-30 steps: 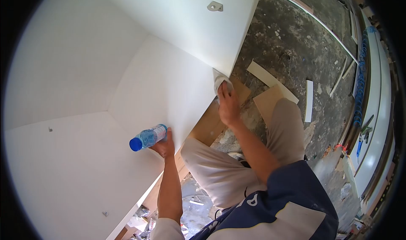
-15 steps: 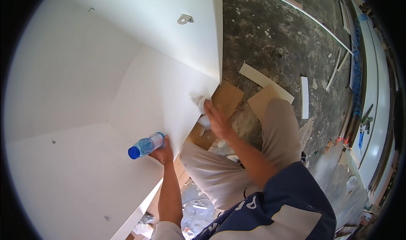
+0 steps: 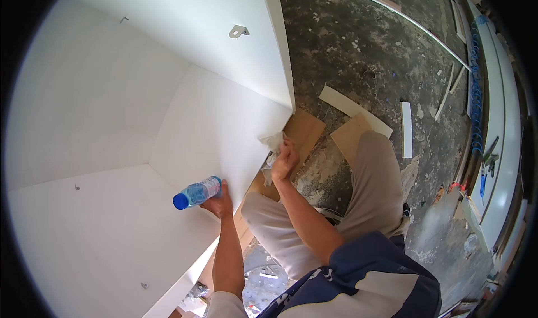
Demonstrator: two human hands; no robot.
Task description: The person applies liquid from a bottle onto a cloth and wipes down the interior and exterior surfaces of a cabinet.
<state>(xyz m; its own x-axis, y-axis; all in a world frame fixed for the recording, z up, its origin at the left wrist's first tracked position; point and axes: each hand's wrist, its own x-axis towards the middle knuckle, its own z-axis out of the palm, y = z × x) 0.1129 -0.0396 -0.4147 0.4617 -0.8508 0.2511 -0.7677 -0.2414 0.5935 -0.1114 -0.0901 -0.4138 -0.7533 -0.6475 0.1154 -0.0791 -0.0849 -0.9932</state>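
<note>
My left hand [image 3: 217, 203] is closed round the base end of a clear plastic bottle [image 3: 197, 193] with a blue cap and a printed label. The bottle lies tilted over the white panel, its cap pointing left. A crumpled white cloth [image 3: 273, 141] is pinched in my right hand [image 3: 286, 160], close to the front edge of the white cabinet [image 3: 216, 116]. Part of the cloth hangs below the fingers. Inside the cabinet, a small metal bracket [image 3: 239, 32] sticks out from the upper panel.
Wooden offcuts [image 3: 352, 136] and a white strip [image 3: 406, 129] lie on the stained concrete floor [image 3: 358, 43] to the right. A coiled blue hose [image 3: 476, 88] runs along the far right, beside long white panels [image 3: 500, 172] with pliers [image 3: 491, 160] on them.
My right hand has drawn back slightly from the cabinet edge and turned, lifting the cloth. My left hand still holds the bottle in nearly the same place.
</note>
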